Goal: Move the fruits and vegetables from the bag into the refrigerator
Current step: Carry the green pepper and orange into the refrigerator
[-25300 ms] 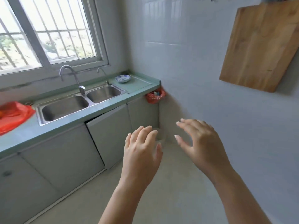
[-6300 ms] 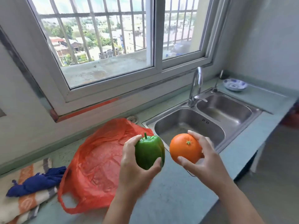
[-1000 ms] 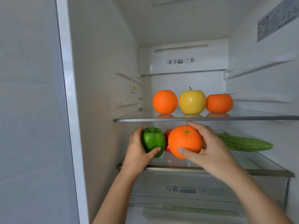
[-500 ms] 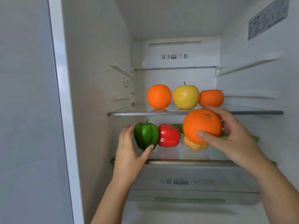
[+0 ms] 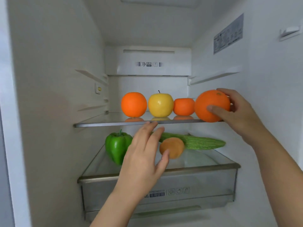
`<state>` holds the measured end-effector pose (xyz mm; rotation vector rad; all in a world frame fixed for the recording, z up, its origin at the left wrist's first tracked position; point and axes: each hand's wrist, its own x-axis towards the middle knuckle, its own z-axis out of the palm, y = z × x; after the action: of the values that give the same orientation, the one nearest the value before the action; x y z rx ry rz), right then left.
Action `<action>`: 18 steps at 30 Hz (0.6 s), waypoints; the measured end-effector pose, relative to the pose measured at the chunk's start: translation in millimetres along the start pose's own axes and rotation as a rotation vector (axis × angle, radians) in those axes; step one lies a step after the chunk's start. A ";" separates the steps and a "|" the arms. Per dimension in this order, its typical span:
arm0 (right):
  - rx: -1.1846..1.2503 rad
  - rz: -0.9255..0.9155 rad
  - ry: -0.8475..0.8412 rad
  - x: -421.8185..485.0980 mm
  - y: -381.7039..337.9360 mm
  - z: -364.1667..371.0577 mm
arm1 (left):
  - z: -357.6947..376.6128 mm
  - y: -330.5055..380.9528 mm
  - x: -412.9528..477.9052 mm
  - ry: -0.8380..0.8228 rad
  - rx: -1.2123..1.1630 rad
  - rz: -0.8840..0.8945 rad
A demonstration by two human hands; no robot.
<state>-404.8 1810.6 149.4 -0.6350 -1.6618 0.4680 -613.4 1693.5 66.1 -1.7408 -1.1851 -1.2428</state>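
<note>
Orange fruit (image 5: pixel 211 104), large and round, is at the right end of the clear upper glass shelf (image 5: pixel 101 123), just beside a small flattened tangerine (image 5: pixel 183 106). The right hand (image 5: pixel 237 115) grips it, thumb in front and fingers behind. The glossy green bell pepper (image 5: pixel 116 146) stands at the left of the lower glass shelf (image 5: pixel 205 159). The left hand (image 5: pixel 142 154) hovers just beside it, fingers straight, holding nothing.
</note>
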 end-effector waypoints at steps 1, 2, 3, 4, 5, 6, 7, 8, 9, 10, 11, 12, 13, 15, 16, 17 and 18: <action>-0.013 0.018 -0.010 7.4 0.8 -0.5 | 2.1 -0.6 4.3 0.003 0.014 0.016; -0.030 0.042 -0.027 14.7 2.3 -0.4 | 4.2 -1.7 8.3 0.008 0.035 0.031; -0.048 0.067 -0.051 21.7 4.2 -0.1 | 6.5 -3.2 11.8 0.014 0.061 0.045; -0.061 0.092 -0.077 28.5 6.8 0.8 | 8.7 -5.2 14.7 0.018 0.088 0.056; -0.068 0.115 -0.103 34.1 9.4 2.2 | 10.9 -7.2 16.8 0.017 0.114 0.063; -0.069 0.133 -0.123 38.7 12.4 3.6 | 12.8 -8.7 18.0 0.012 0.138 0.068; -0.067 0.148 -0.134 42.8 15.8 5.0 | 14.4 -10.1 18.6 0.006 0.158 0.073; -0.063 0.161 -0.138 46.2 18.7 6.0 | 15.7 -11.0 18.9 0.002 0.174 0.080; -0.062 0.172 -0.141 49.0 21.5 6.5 | 16.7 -11.3 19.1 0.001 0.187 0.087; -0.067 0.177 -0.145 51.8 24.2 6.6 | 17.9 -11.7 19.4 0.002 0.195 0.092; -0.077 0.176 -0.152 54.1 26.1 6.5 | 18.8 -12.1 19.8 0.003 0.201 0.094; -0.084 0.176 -0.159 56.4 27.7 6.2 | 19.6 -12.5 20.4 0.004 0.206 0.096; -0.087 0.178 -0.166 58.1 28.9 6.1 | 20.4 -12.9 21.1 0.005 0.214 0.097; -0.087 0.184 -0.179 59.6 30.1 6.1 | 22.1 -13.3 22.1 0.003 0.227 0.096; -0.091 0.183 -0.185 59.5 30.7 6.4 | 22.9 -12.9 22.5 0.001 0.230 0.094; -0.098 0.176 -0.188 59.1 31.3 6.8 | 23.8 -12.1 22.8 -0.003 0.232 0.093; -0.109 0.167 -0.187 58.7 32.1 7.5 | 24.7 -11.1 22.9 -0.009 0.234 0.091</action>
<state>-414.1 1873.1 172.6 -0.8366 -1.8285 0.5742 -612.7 1726.0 80.5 -1.6093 -1.1914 -1.0013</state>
